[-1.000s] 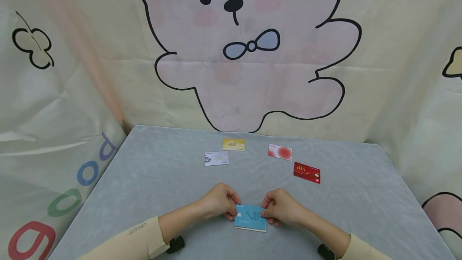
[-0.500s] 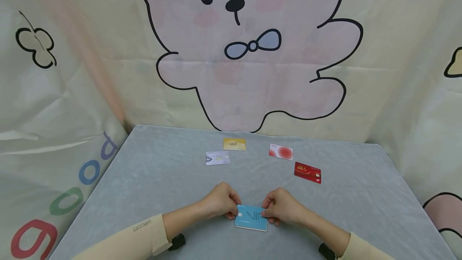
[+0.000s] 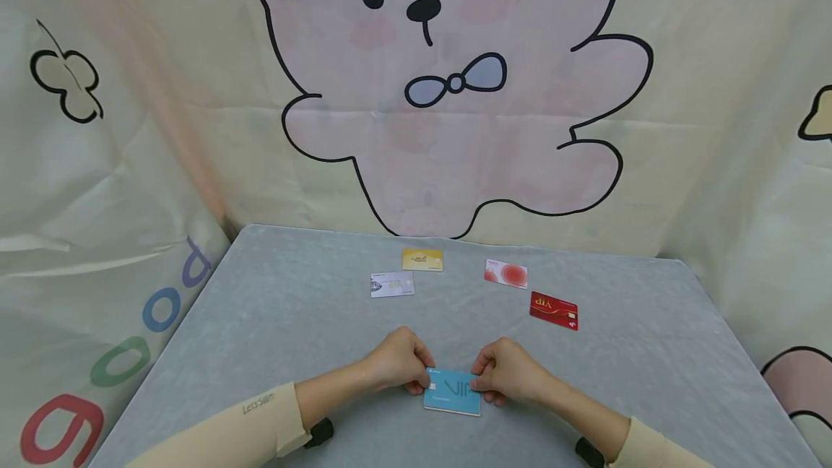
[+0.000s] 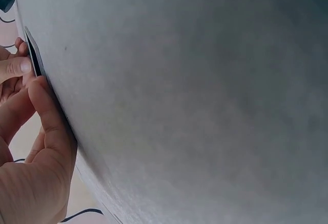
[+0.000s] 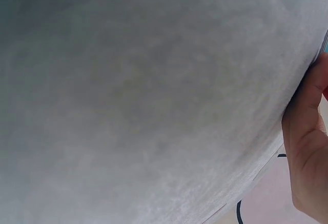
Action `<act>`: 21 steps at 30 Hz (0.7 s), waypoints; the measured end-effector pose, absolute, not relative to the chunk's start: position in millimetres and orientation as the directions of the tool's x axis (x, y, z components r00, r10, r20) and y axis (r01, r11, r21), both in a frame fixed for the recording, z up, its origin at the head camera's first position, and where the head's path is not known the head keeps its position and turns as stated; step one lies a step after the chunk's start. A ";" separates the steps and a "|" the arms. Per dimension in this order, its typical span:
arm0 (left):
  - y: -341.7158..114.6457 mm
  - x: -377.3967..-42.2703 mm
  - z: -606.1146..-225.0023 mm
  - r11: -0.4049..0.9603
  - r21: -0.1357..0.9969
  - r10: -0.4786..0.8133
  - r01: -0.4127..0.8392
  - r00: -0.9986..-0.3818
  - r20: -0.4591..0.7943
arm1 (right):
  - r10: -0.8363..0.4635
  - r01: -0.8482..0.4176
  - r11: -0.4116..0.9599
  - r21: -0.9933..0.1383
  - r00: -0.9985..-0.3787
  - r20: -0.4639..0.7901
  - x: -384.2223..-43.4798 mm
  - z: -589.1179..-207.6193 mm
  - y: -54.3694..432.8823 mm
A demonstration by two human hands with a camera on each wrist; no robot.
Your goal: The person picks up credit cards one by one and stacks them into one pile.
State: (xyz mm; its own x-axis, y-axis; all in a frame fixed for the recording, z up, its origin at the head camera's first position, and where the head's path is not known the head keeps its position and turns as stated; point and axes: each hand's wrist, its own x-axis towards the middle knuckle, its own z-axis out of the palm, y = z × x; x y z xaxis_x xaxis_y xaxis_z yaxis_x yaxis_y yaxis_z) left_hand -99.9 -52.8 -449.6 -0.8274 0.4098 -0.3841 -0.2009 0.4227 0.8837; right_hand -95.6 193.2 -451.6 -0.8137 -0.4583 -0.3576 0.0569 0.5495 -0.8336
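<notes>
A light blue card marked VIP (image 3: 451, 397) lies on top of a small stack near the front of the table, its lettering upside down in the head view. My left hand (image 3: 399, 358) pinches the stack at its left side. From the other side, my right hand (image 3: 510, 370) grips the right edge, thumb over the blue face. Several thin layers show along the card stack's edge (image 4: 34, 49) in the left wrist view, low over the cloth beside the left hand (image 4: 43, 142). Only part of the right hand (image 5: 307, 131) appears in the right wrist view.
Beyond the hands lie a yellow card (image 3: 422, 260), a silver VIP card (image 3: 392, 284), a white card with a red circle (image 3: 506, 274) and a red VIP card (image 3: 554, 311). A grey-blue cloth (image 3: 292, 309) covers the table. A printed curtain (image 3: 520, 165) hangs behind.
Both hands keep their hold on the stack in nearly the same spot. The pale strip below the blue card's near edge has become thinner. The head view has shifted slightly.
</notes>
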 end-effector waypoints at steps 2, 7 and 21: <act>-52.2 -100.3 -449.9 0.424 0.883 0.407 -0.200 -0.829 -0.383 | -0.460 0.056 0.547 -0.835 -0.813 -0.356 -95.7 -451.5 193.3; -51.4 -101.1 -451.6 0.427 0.881 0.401 -0.204 -0.831 -0.386 | -0.459 0.055 0.548 -0.835 -0.814 -0.355 -95.9 -452.0 193.5; -51.9 -100.7 -448.4 0.426 0.879 0.404 -0.216 -0.824 -0.398 | -0.450 0.052 0.551 -0.833 -0.822 -0.349 -94.7 -451.3 193.7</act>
